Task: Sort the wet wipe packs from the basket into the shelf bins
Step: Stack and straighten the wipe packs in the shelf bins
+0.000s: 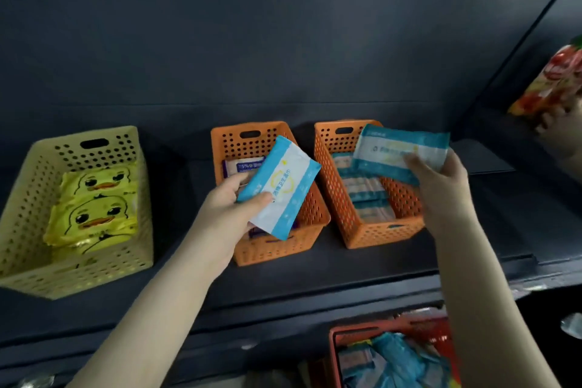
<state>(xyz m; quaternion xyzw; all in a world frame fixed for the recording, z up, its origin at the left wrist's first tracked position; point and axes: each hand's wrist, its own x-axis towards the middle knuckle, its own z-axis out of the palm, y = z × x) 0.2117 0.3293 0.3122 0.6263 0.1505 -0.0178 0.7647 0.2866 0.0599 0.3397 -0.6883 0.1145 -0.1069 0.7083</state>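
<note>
- The left hand [226, 208] is pinching a blue-and-white wipe pack [280, 186] by its near short end. The thumb is pressing on the top face and the other fingers [234, 181] are curling underneath.
- This pack is hanging over the middle orange bin [277, 249]. Its long axis is running diagonally, from the near left up towards the far right.
- The middle bin is showing a purple-labelled pack [242, 167] at the back, which looks like a different sort from the one above it.
- The right hand [441, 186] is gripping a second blue-and-white pack [400, 151] along its near long edge, fingers [415, 162] on top and curled over it.
- That pack is lying crosswise above the back half of the right orange bin [384, 235], tilted a little and not yet touching the striped blue packs [365, 189] stacked inside.
- The deciding relation: the right hand is sitting directly above what looks like the matching bin, so its pack probably only needs lowering. The left hand's pack is sitting one bin to the left of that match and probably needs carrying to the right.
- Turning the left pack crosswise would likely suit the stack, though I cannot tell its exact lie.
- The yellow bin [78, 274] with duck packs [94, 217] is standing well apart on the left of the shelf [315, 277].
- The red basket [333, 343] below is holding more packs waiting to be sorted.
</note>
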